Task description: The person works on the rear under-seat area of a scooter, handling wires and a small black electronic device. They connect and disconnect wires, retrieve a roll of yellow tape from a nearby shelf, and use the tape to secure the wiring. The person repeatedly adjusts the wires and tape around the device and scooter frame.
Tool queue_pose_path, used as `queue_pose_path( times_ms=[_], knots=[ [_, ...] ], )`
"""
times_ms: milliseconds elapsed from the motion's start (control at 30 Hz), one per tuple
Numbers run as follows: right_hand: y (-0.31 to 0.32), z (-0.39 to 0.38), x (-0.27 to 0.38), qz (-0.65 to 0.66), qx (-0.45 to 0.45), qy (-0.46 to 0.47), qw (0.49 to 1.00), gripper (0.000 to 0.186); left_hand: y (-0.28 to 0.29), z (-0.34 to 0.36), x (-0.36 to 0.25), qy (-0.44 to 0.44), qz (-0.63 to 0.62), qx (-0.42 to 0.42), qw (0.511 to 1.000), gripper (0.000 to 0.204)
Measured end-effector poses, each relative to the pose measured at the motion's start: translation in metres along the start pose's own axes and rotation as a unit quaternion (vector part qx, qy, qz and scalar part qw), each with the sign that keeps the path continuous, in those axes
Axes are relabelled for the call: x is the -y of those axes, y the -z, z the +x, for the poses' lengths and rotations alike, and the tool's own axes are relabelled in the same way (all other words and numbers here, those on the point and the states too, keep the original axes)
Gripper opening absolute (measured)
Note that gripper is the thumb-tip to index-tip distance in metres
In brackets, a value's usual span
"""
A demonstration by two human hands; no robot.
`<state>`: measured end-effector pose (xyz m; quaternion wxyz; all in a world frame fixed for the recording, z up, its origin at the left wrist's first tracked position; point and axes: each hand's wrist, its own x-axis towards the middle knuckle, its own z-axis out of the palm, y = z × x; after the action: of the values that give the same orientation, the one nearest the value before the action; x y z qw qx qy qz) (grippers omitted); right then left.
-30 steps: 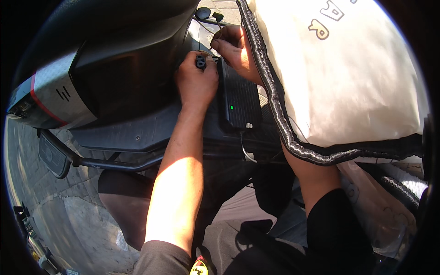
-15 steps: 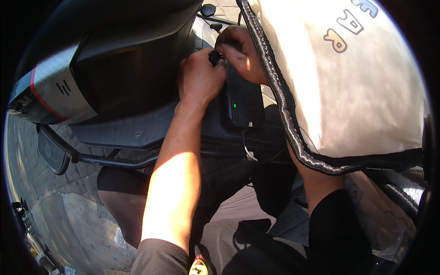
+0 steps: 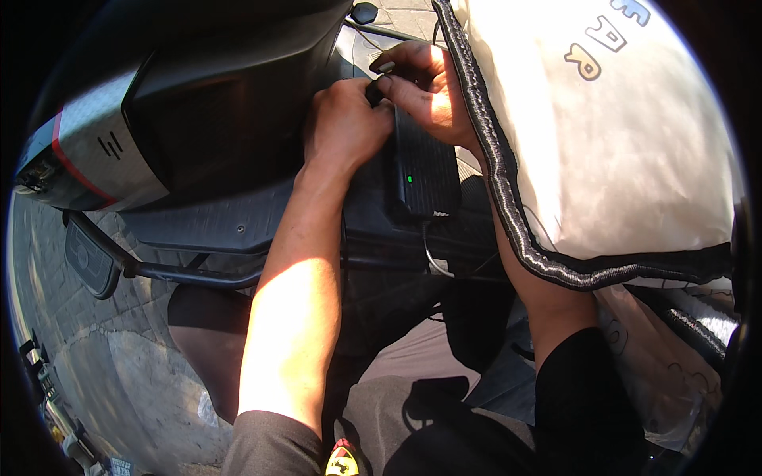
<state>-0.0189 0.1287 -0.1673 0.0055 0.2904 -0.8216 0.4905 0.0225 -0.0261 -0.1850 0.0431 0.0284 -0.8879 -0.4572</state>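
My left hand [image 3: 348, 123] is closed round a black plug [image 3: 373, 90], its fingertips mostly hidden. Right beside it, my right hand [image 3: 427, 95] pinches at the plug's top, where a small pale piece [image 3: 387, 68] shows between thumb and finger; exactly what it grips is unclear. Below both hands a black charger [image 3: 425, 186] with a lit green light lies on the scooter's footboard [image 3: 198, 230], a cable running from its near end. Thin wires hang above my fingers. A cream padded cover [image 3: 619, 159] with black binding overlaps my right forearm.
The scooter's black body [image 3: 222, 95] with a silver-and-red panel [image 3: 91, 151] rises at the left. A tubular bar with a pedal [image 3: 87, 250] runs along the near side above grey paving [image 3: 119, 365]. A clear plastic bag [image 3: 659, 373] sits at the lower right.
My hands have come together: the left rose and moved right, turning the plug, while the right shifted down and right from the hanging wires onto it. The cream cover moved slightly right.
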Motion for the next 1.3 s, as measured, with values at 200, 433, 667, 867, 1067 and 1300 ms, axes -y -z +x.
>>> queue_pose_path(
  times_ms=[200,433,667,867,1067,1300],
  knots=[
    [0.002,-0.001,0.014,-0.017,-0.019,-0.04,0.999,0.023,0.004,-0.001,-0.004,0.002,-0.006,0.014,1.0,0.026],
    [0.001,-0.001,0.013,-0.017,0.003,-0.007,1.0,0.023,0.006,-0.002,-0.007,0.005,0.004,0.013,1.0,0.028],
    [-0.001,-0.003,0.018,0.029,-0.008,-0.03,0.999,0.026,0.004,-0.002,-0.001,0.004,-0.008,0.012,1.0,0.029],
    [0.005,-0.001,0.026,0.009,0.013,-0.048,0.999,0.023,0.002,-0.002,0.001,-0.009,-0.013,0.005,1.0,0.024],
    [-0.003,-0.002,0.02,0.061,0.0,-0.016,0.998,0.018,0.002,-0.001,0.0,-0.007,-0.007,0.009,1.0,0.026],
    [-0.014,0.0,0.011,0.049,-0.018,-0.019,0.998,0.016,0.001,-0.001,0.004,-0.01,0.001,0.009,1.0,0.033]
  ],
)
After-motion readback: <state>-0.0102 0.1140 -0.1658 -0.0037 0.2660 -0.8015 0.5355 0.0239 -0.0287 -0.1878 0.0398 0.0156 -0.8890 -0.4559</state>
